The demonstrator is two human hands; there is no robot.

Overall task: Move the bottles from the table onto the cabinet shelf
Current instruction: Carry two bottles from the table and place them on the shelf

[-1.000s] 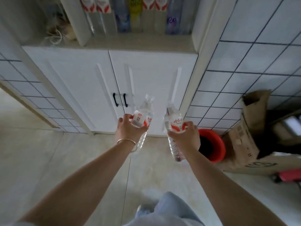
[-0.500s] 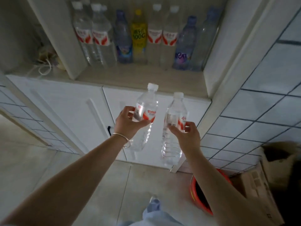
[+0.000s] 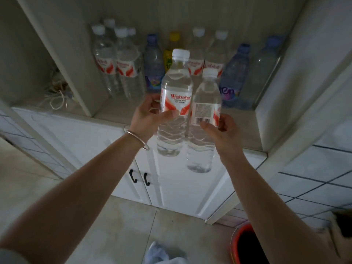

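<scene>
Cabinet (image 3: 200,187): white, double doors below, open shelf (image 3: 118,113) above. Back of shelf already has a row of bottles (image 3: 123,67), clear w/ red labels, blue ones, one yellow, all upright. Front strip of shelf is bare, room to set down. Divider on the left; a tangle of cord (image 3: 57,96) in the next bay, irrelevant.

Both task bottles are in the air in front of the shelf edge, upright, nearly touching each other, not yet over the board.

- Left bottle (image 3: 176,100): clear, white cap, red/white label. Left hand (image 3: 148,115) wraps it at label height, fingers curled round the back, thumb on front low edge of the label.
- Right bottle (image 3: 204,119): same type, barcode side facing cam, hangs a bit lower. Right hand (image 3: 221,132) clamps it at the label, thumb in front, fingers behind.

Handling, est.: both look full, so moderate wt, base-heavy. Thin PET, ribbed lower body will flex if squeezed. Label band is the stiffest, least slippery spot, so current grip is OK. Not fragile, but tall/narrow → tips easily. Set base flat, avoid bumping back row.

Red bucket (image 3: 247,244) on floor at right, clear of path.
</scene>
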